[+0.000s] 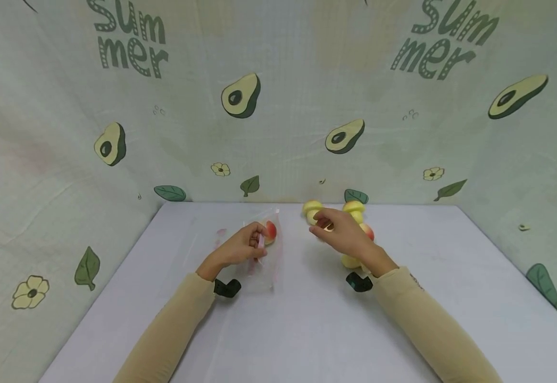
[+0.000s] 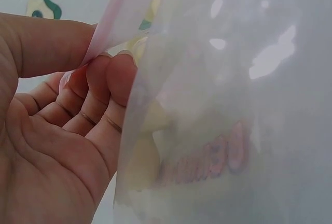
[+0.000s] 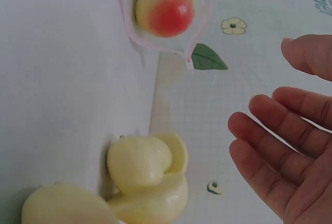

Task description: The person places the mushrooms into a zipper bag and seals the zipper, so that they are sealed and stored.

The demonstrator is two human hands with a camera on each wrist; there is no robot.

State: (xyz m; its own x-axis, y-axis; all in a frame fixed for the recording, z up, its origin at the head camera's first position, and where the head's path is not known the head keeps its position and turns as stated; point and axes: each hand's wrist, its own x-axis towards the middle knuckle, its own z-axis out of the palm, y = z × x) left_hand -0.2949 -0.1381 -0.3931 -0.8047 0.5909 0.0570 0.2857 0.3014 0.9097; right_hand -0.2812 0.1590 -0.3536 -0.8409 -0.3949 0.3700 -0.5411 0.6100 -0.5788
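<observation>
My left hand [image 1: 240, 246] pinches the pink zip edge of a clear plastic bag [image 1: 269, 276] between thumb and fingertips. In the left wrist view the bag [image 2: 223, 94] fills the right side, with reddish print on it. A round red-and-yellow fruit [image 3: 166, 10] sits inside the bag, just behind the opening in the right wrist view. My right hand [image 1: 345, 232] is raised to the right of the bag, its fingers loosely bent and holding nothing. Pale yellow fruits [image 3: 137, 164] lie beyond and below it, partly hidden by it in the head view.
A yellow fruit [image 1: 350, 261] shows under my right wrist, and a reddish one [image 1: 367, 231] just beyond it. Further back are two more yellow groups, left [image 1: 312, 206] and right [image 1: 354, 206]. An avocado-print cloth [image 1: 283, 106] hangs behind the white table [image 1: 297, 330].
</observation>
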